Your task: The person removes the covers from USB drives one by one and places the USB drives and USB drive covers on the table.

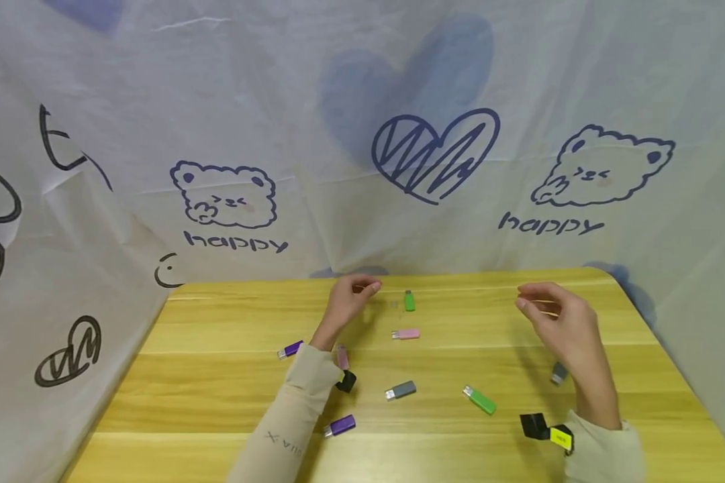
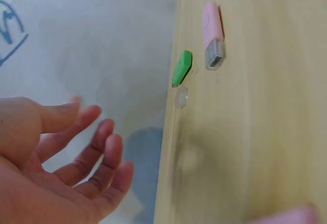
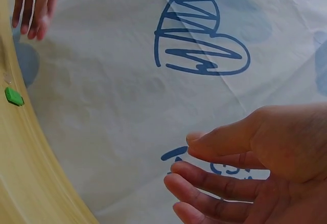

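My left hand [image 1: 352, 303] hovers above the back part of the table, its fingers loosely bent and holding nothing. Nearest to it are a green USB stick [image 1: 409, 301] and a small clear cap [image 2: 181, 97] by the table's back edge. In front of those lies a pink USB stick [image 1: 406, 333], its plug end under a clear cover in the left wrist view. Over the right side hangs my right hand [image 1: 560, 323], fingers relaxed, thumb apart from them, with nothing between. A grey USB stick [image 1: 558, 373] lies partly hidden behind the right wrist.
More USB sticks are scattered on the wooden table [image 1: 217, 376]: a purple one [image 1: 291, 349], another pink one [image 1: 342, 357] beside the left wrist, a purple one [image 1: 340, 426] nearer, a grey one [image 1: 401, 390] and a green one [image 1: 479, 400]. Printed cloth [image 1: 314, 134] hangs behind.
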A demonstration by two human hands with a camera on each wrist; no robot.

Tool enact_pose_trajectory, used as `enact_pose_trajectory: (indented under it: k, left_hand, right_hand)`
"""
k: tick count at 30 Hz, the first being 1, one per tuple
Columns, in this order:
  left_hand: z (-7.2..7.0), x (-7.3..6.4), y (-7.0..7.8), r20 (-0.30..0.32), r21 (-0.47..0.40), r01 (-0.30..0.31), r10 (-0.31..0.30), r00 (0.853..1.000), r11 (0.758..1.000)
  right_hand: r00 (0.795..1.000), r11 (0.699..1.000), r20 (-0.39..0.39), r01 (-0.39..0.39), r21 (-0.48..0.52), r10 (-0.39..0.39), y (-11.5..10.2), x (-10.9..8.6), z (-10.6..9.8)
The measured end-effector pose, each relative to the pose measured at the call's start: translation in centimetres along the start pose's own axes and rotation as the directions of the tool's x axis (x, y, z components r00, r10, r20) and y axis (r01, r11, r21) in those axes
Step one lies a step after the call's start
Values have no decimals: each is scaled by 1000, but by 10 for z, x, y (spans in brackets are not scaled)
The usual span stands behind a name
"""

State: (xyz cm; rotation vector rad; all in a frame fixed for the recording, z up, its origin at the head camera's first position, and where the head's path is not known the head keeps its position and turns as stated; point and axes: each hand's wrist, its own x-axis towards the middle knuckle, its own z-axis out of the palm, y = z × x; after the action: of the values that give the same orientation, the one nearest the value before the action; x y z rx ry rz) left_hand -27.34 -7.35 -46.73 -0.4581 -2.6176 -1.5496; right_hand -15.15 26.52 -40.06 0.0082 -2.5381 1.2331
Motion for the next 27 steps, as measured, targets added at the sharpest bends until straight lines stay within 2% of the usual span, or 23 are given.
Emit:
enact_pose_trajectory:
  k: [5, 7, 11, 14, 18, 22, 27]
  left_hand:
    - [-11, -23, 0, -95, -102, -56, 47, 994, 993]
    - [-14, -31, 3, -110, -155, -47, 30, 994, 987]
    - [-24, -46, 25, -124, -212, -44, 18, 992, 976]
    - [-31, -52, 38, -122, -249, -52, 22, 992, 967]
    - [-28, -51, 23, -124, -290, -61, 26, 992, 955]
    - [-22, -44, 5, -140, -282, -78, 40, 989, 956]
    - [-20, -42, 1, -139, -271, -79, 42, 989, 959]
  right_hand:
    - [999, 999, 12, 46, -11, -46, -2, 1, 6]
    - [998, 998, 18, 64, -10, -64, -2, 0, 9]
    - [995, 996, 46, 85, 5, -85, -8, 0, 21]
    - [991, 994, 79, 109, 12, -109, -16, 2, 32]
    - [982, 990, 127, 138, 24, -140, -22, 4, 45]
    - [976, 988, 153, 154, 11, -153, -24, 7, 57]
    - [962, 982, 204, 189, -22, -181, -24, 15, 75]
